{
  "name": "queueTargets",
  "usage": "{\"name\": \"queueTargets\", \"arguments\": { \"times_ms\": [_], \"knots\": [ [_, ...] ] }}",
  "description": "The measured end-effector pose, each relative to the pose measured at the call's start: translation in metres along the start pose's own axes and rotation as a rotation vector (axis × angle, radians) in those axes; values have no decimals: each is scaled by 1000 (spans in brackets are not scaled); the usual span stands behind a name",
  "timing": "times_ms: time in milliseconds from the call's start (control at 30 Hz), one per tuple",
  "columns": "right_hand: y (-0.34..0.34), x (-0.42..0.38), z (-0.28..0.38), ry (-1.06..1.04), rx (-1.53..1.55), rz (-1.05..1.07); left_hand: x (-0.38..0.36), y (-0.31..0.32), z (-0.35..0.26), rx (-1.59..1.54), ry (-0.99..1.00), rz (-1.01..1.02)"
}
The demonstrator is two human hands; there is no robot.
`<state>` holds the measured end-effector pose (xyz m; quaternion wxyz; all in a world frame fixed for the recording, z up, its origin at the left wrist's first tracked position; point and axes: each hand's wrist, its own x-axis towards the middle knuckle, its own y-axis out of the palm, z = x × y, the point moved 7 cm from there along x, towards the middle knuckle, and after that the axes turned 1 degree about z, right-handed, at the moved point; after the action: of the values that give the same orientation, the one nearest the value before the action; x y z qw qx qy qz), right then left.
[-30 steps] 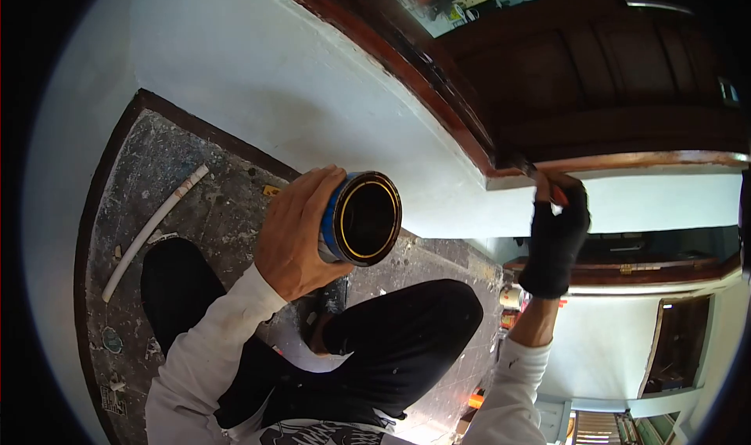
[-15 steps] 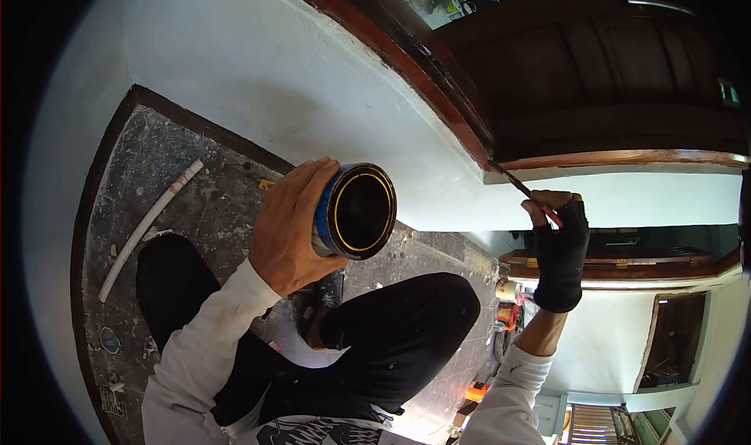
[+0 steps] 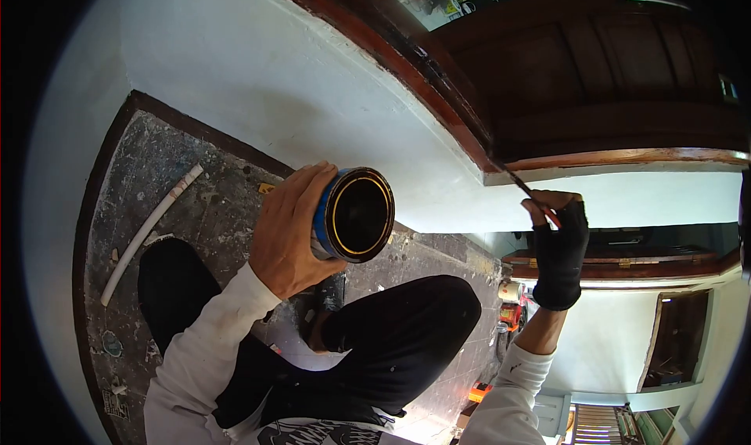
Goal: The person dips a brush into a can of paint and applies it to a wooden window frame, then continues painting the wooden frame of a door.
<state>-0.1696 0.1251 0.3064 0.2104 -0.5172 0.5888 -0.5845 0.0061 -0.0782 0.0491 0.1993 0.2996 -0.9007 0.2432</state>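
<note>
My bare left hand [image 3: 293, 234] is wrapped round a blue paint can [image 3: 362, 215], whose open top faces me, dark inside with a yellow ring at the rim. In a black fingerless glove, my right hand [image 3: 561, 237] pinches a thin paintbrush [image 3: 519, 183] with a reddish handle end. The brush tip is at the corner of the dark brown wooden frame [image 3: 461, 136], beside the wooden door panel [image 3: 579, 77]. Whether the bristles touch the wood is hard to make out.
A pale wall [image 3: 235, 77] runs alongside the frame. On the stained floor [image 3: 176, 159] lies a white tube [image 3: 149, 234]. Farther off stand a white can [image 3: 510, 291] and red-orange items [image 3: 510, 317]. My bent knees [image 3: 438, 304] are below the can.
The brush tip has shifted very slightly at the frame corner. My left hand and the paint can stay nearly where they were.
</note>
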Motion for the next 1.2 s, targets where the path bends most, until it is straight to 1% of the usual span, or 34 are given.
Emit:
{"name": "queueTargets", "arguments": {
  "times_ms": [67,167,233,267,333,400,467,533,600,633,733,767,867,900,933,1000,1100,1133,1200],
  "knots": [
    [10,1,-1,-15,51,18,2,0,-2,-6,9,7],
    [16,0,-15,56,63,-15,2,0,-6,-9,14,-3],
    [12,-2,-27,195,195,-122,2,-2,-5,-15,3,-7],
    [14,-3,-25,198,199,-148,4,-3,-5,0,25,-9],
    [15,-8,-22,296,332,-309,4,-3,-4,12,16,-10],
    [27,-4,-15,466,552,-408,5,-2,-5,30,32,-3],
    [42,2,-15,594,559,-343,4,-1,-2,28,24,-17],
    [44,3,-16,608,571,-397,2,-1,-4,39,23,-4],
    [37,2,-19,640,625,-543,5,-4,-2,45,6,-9],
    [34,7,-13,597,679,-600,5,-6,-3,45,6,-23],
    [37,32,22,560,777,-587,4,-7,-1,56,0,-29],
    [46,41,29,559,853,-558,3,-7,0,60,-9,-26],
    [63,63,51,531,883,-415,3,-7,-2,53,-1,-21],
    [69,65,48,497,799,-398,2,-8,-2,51,-5,-22],
    [71,60,44,493,800,-393,2,-9,-3,52,1,-29],
    [64,40,24,539,719,-441,3,-13,-3,55,2,-52],
    [51,-7,-11,532,513,-552,2,-20,-3,68,17,-59],
    [52,-21,-26,611,528,-581,3,-21,-2,56,13,-57],
    [37,-19,-17,685,672,-657,3,-24,0,63,0,-67]
  ]
}}
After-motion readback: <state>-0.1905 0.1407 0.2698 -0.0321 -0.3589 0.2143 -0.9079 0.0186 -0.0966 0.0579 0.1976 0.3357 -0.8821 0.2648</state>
